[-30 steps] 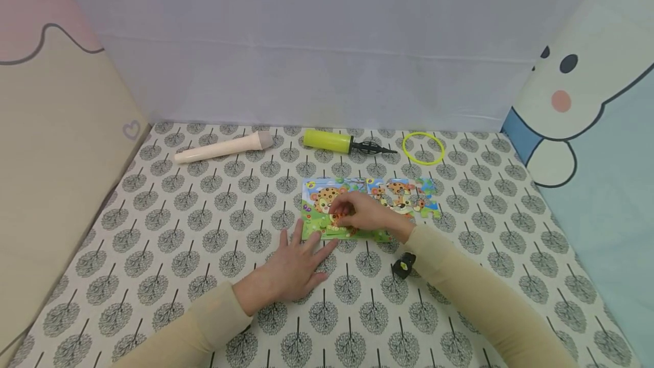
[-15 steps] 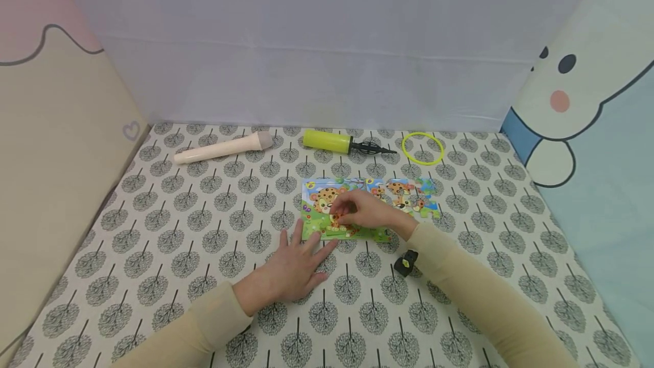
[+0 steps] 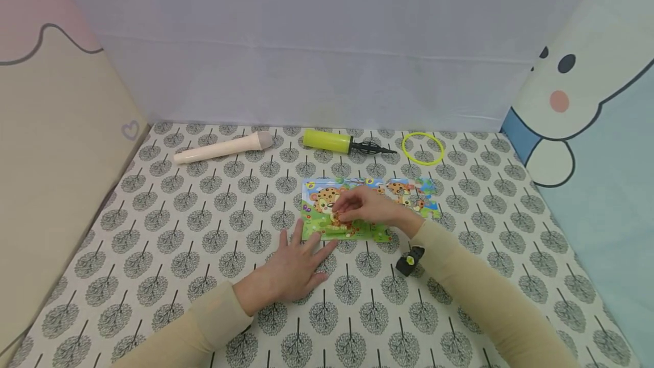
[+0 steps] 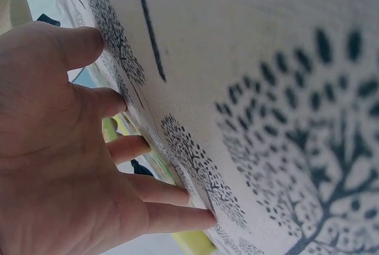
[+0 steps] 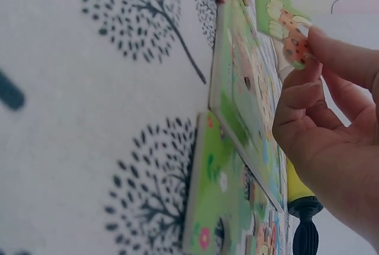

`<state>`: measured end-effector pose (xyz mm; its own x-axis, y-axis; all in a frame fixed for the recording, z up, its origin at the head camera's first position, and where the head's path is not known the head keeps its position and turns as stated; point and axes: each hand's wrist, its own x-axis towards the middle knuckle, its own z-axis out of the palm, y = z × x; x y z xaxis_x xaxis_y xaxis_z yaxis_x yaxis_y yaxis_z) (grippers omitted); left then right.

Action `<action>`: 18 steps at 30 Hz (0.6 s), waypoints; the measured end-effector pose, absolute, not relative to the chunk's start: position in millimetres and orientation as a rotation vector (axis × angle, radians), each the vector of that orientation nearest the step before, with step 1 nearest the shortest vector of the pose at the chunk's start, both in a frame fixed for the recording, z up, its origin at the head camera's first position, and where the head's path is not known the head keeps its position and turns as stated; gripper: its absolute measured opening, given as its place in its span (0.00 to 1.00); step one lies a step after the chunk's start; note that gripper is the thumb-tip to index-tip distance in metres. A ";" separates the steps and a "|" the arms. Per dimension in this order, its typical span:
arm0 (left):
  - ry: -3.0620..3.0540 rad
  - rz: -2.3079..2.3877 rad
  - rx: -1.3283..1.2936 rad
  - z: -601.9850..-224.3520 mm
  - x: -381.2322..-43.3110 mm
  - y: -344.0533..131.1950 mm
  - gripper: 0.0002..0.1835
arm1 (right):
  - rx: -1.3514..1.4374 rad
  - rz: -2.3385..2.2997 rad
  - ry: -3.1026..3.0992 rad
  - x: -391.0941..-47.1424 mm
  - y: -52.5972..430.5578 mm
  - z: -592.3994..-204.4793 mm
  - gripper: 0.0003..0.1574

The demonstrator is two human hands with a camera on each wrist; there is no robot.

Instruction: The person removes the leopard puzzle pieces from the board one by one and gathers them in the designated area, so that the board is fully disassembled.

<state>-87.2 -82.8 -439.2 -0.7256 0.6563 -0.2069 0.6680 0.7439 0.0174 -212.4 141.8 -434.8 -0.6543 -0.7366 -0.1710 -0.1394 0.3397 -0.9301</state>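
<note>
Between thumb and fingertips my right hand (image 3: 372, 208) pinches a jigsaw piece (image 5: 287, 27), green with an orange spotted patch. The piece is raised above the puzzle board (image 3: 311, 221), a leopard picture on green and blue, in the right wrist view. From overhead, the hand covers part of the board. My left hand (image 3: 293, 268) lies spread, palm down, on the patterned cloth, its fingertips right at the board's lower left edge. Beside the board on the right are joined jigsaw pieces (image 3: 428, 202) with leopard parts and gaps among them.
Along the back of the table lie a pale wand-like stick (image 3: 219, 149), a yellow hand pump (image 3: 328, 141) with a black nozzle, and a yellow ring (image 3: 405, 148). A black strapped device (image 3: 410, 261) is at the right wrist. Cloth walls (image 3: 317, 84) border the table.
My right hand has shifted slightly to the right over the board, its wrist turning a little, still pinching the jigsaw piece. The left hand stays in place.
</note>
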 end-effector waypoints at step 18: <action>2.764 -0.056 1.077 -439.4 -86.2 -84.0 0.36 | -0.604 -1.317 2.164 -210.7 205.4 -430.1 0.13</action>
<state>-86.2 -84.0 -439.4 -0.7234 0.6677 -0.1753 0.6743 0.7379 0.0279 -210.7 205.4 -430.1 -0.7588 -0.6174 -0.2074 -0.0994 0.4245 -0.9000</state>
